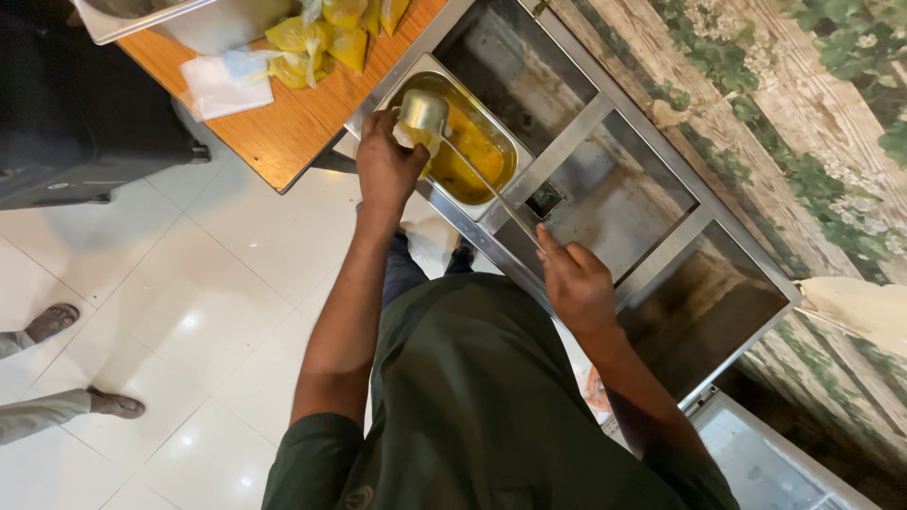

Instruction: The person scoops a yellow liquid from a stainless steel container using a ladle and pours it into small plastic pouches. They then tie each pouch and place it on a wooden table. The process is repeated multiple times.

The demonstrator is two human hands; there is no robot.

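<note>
right hand (576,283) fingers wrapped on ladle (425,111) handle | left hand (385,165) pinches small bag (408,138) under the cup; bag over yellow curry tray (444,80) | filled bags (321,38) wait on wooden counter (293,132); curry left in tray

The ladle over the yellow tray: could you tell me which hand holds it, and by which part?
The right hand grips the ladle near its handle's end; the left hand holds a small clear bag at its bowl.

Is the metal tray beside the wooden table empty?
No: the metal tray holds yellow-orange liquid, and the ladle held by the right hand hangs over it near the left hand.
</note>
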